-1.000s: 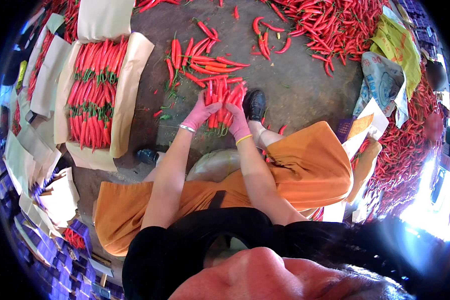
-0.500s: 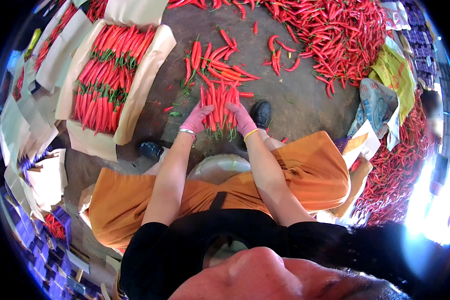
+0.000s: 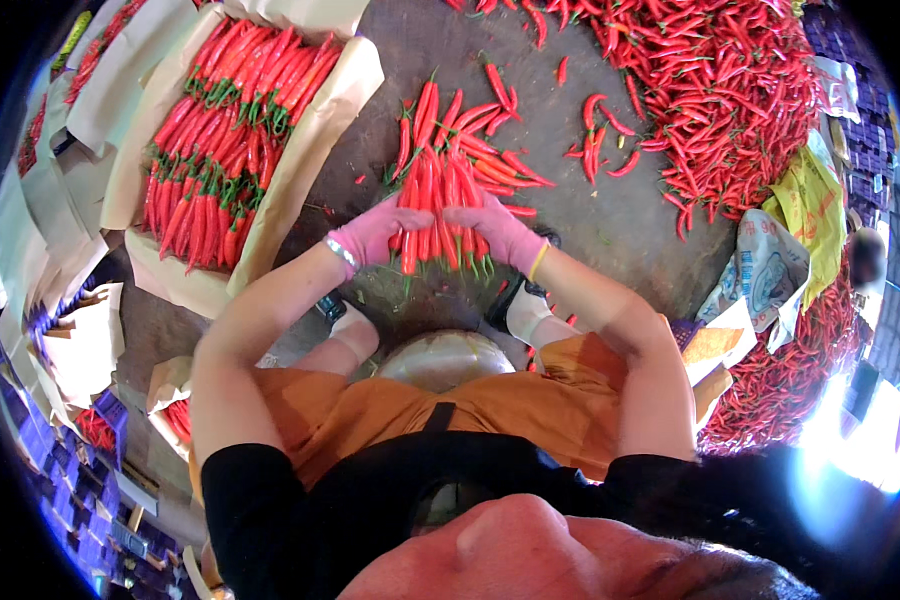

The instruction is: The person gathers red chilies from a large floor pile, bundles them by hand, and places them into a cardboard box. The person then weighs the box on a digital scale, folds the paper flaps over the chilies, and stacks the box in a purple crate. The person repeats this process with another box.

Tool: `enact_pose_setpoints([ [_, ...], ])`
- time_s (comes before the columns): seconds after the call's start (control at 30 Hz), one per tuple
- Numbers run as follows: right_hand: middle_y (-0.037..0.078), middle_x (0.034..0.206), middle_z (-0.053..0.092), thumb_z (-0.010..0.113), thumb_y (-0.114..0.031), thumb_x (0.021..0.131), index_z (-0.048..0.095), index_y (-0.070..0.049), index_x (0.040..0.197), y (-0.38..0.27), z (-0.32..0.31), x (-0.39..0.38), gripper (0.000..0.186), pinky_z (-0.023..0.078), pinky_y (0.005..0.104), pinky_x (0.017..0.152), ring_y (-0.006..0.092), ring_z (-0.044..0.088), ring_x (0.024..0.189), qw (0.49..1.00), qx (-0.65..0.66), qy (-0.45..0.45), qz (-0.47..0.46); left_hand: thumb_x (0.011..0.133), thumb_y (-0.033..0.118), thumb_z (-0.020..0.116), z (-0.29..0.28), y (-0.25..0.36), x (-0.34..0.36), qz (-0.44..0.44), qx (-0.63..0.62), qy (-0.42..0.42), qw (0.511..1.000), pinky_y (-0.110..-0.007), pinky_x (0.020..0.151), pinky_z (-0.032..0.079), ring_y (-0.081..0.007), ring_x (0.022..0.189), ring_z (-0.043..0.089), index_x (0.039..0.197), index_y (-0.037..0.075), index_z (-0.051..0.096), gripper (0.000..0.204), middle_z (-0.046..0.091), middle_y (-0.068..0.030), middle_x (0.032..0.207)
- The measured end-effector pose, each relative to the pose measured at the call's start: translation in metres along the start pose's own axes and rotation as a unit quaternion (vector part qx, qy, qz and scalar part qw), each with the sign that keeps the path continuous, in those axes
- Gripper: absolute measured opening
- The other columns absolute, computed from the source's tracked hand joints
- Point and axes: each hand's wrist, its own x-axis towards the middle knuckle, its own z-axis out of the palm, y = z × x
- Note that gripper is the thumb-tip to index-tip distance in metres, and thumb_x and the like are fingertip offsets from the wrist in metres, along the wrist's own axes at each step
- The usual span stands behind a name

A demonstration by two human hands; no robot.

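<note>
Between my two pink-gloved hands is a bunch of red chili peppers (image 3: 436, 205), lined up side by side with green stems pointing toward me. My left hand (image 3: 375, 230) closes on the bunch from its left side, thumb laid across the front. From the other side my right hand (image 3: 500, 228) grips it the same way. Just beyond the bunch, loose chilies (image 3: 495, 160) lie scattered on the dark floor. At the upper left stands a paper-lined box (image 3: 315, 135) with neat rows of chilies in it.
A large heap of red chilies (image 3: 710, 110) spreads at the upper right. Beside it lie a yellow sack (image 3: 808, 200) and a white-and-blue sack (image 3: 765, 265). More paper-lined boxes (image 3: 55, 220) and purple crates (image 3: 65, 500) line the left. A round metallic seat or vessel (image 3: 445, 358) sits between my legs.
My hands have risen with the bunch, looking larger and closer, and my elbows have spread outward. My knees have drawn in, and the view has shifted slightly.
</note>
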Motion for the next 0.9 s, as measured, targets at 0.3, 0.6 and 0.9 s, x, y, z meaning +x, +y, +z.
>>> enact_pose_setpoints([
  [0.3, 0.015, 0.109, 0.071, 0.05, -0.033, 0.101, 0.063, -0.004, 0.117, 0.085, 0.011, -0.054, 0.036, 0.058, 0.0452, 0.083, 0.0294, 0.071, 0.091, 0.8, 0.348, 0.087, 0.48, 0.101, 0.045, 0.048, 0.002, -0.099, -0.045, -0.318, -0.316, 0.098, 0.888, -0.048, 0.099, 0.051, -0.0288, 0.116, 0.062, 0.137, 0.005, 0.048, 0.054, 0.061, -0.0151, 0.131],
  [0.6, 0.014, 0.108, 0.071, 0.053, -0.037, 0.1, 0.062, -0.001, 0.118, 0.137, -0.019, -0.034, 0.041, 0.057, 0.041, 0.085, 0.0245, 0.071, 0.092, 0.834, 0.288, 0.058, 0.467, 0.098, 0.052, 0.048, -0.025, -0.113, -0.014, -0.289, -0.388, 0.04, 0.874, -0.044, 0.103, 0.049, -0.0267, 0.119, 0.06, 0.139, 0.006, 0.046, 0.061, 0.058, -0.0142, 0.135],
  [0.9, 0.009, 0.112, 0.071, 0.054, -0.042, 0.099, 0.063, -0.005, 0.119, 0.139, -0.029, -0.016, 0.043, 0.057, 0.0379, 0.086, 0.0226, 0.07, 0.094, 0.81, 0.32, -0.015, 0.491, 0.1, 0.051, 0.046, -0.025, -0.1, -0.012, -0.26, -0.44, 0.004, 0.859, -0.046, 0.106, 0.045, -0.0272, 0.12, 0.059, 0.14, 0.007, 0.044, 0.061, 0.058, -0.014, 0.134],
])
